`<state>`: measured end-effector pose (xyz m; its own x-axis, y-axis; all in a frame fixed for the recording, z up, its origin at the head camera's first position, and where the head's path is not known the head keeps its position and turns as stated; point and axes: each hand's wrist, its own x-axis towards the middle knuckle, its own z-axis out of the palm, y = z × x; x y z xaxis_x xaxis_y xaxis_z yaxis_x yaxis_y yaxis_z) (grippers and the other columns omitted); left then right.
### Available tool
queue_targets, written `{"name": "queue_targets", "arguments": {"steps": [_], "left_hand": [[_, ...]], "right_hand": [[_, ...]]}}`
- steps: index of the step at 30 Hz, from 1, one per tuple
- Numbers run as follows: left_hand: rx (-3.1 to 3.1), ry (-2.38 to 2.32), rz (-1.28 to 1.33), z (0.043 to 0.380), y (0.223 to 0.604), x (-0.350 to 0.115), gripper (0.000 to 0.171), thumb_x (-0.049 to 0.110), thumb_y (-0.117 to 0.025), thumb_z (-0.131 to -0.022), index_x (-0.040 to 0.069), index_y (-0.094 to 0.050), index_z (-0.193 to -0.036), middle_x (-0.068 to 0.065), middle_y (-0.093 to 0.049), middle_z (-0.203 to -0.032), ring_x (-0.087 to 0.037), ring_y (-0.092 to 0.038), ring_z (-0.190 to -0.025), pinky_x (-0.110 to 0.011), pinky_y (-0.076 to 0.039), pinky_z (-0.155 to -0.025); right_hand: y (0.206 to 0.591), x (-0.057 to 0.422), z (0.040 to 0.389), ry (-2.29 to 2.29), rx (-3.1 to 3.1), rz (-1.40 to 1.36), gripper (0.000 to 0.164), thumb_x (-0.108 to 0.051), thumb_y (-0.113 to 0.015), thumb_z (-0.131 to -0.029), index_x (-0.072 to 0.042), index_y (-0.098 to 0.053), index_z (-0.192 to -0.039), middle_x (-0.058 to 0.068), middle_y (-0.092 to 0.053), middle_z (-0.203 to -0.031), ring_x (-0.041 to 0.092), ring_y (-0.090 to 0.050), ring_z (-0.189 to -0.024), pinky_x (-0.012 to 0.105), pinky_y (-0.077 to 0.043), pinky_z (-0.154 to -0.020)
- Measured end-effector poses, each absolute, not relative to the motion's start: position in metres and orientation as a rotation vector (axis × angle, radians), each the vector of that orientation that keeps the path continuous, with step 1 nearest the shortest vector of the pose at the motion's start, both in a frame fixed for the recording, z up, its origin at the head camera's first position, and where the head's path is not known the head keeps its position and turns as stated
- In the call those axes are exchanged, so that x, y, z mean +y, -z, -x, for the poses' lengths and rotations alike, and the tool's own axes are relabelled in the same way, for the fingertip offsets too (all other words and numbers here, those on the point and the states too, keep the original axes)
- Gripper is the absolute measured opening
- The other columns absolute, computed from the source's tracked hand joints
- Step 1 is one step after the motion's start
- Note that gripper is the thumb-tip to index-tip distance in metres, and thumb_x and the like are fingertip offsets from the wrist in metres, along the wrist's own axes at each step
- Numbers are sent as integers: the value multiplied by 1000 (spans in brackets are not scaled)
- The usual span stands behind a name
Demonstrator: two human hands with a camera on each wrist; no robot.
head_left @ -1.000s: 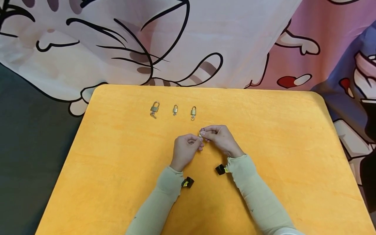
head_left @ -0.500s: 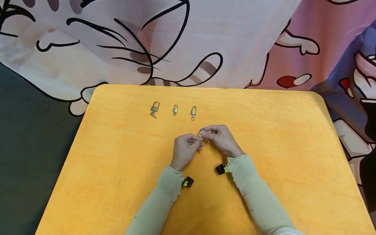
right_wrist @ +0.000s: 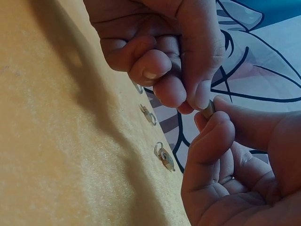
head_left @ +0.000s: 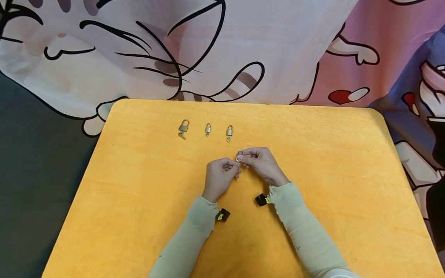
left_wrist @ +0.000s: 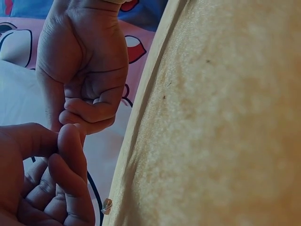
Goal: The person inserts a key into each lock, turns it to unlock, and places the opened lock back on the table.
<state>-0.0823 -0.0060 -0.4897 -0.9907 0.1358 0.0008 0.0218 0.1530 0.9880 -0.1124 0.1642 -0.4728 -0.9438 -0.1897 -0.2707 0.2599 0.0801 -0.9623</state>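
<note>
Over the middle of the table, my right hand [head_left: 262, 164] pinches a small brass padlock [head_left: 238, 159] between thumb and fingers, its shackle just showing above the fingertips. My left hand [head_left: 221, 175] comes in from the lower left, thumb and fingers pinched at the padlock's lower end. The right wrist view shows a sliver of the brass body [right_wrist: 208, 110] where both hands' fingertips meet; whatever else sits between the left fingertips is hidden. In the left wrist view, fingers cover the padlock entirely.
Beyond the hands, three padlocks lie in a row: a larger one [head_left: 183, 127] with keys at left, a small one [head_left: 208, 129] in the middle, another [head_left: 229, 133] at right. They rest on a yellow-covered table [head_left: 139, 185]. A cartoon-printed curtain [head_left: 278, 50] hangs behind its far edge.
Both hands keep almost the same place and grip on the padlock. The view has shifted very slightly; the three padlocks on the table have not moved.
</note>
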Motion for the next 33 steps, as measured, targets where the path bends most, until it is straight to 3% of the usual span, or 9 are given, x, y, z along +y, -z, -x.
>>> {"name": "queue_targets", "arguments": {"steps": [16,24,33], "left_hand": [[2457,-1879,-185,83,490,-6,17,10,-73,-92,4,-75,-76,2,-70,-65,-10,-67,-54,-28,-55,-53],[2476,-1882,-157,83,491,-6,18,9,-73,-91,7,-75,-74,3,-69,-63,-13,-66,-53,-28,-54,-52],[2457,-1907,-122,84,490,-6,14,6,-72,-90,2,-76,-77,0,-70,-64,-15,-68,-55,-28,-55,-53]], "right_hand": [[474,163,112,1894,2058,-89,23,-10,-73,-94,8,-73,-107,9,-74,-91,14,-61,-69,27,-52,-65],[474,160,111,1909,2053,-109,24,-9,-72,-94,9,-73,-109,13,-74,-96,15,-62,-70,26,-53,-65],[471,160,111,1916,2043,-132,26,-7,-74,-91,8,-71,-112,17,-74,-105,16,-69,-76,31,-58,-71]]}}
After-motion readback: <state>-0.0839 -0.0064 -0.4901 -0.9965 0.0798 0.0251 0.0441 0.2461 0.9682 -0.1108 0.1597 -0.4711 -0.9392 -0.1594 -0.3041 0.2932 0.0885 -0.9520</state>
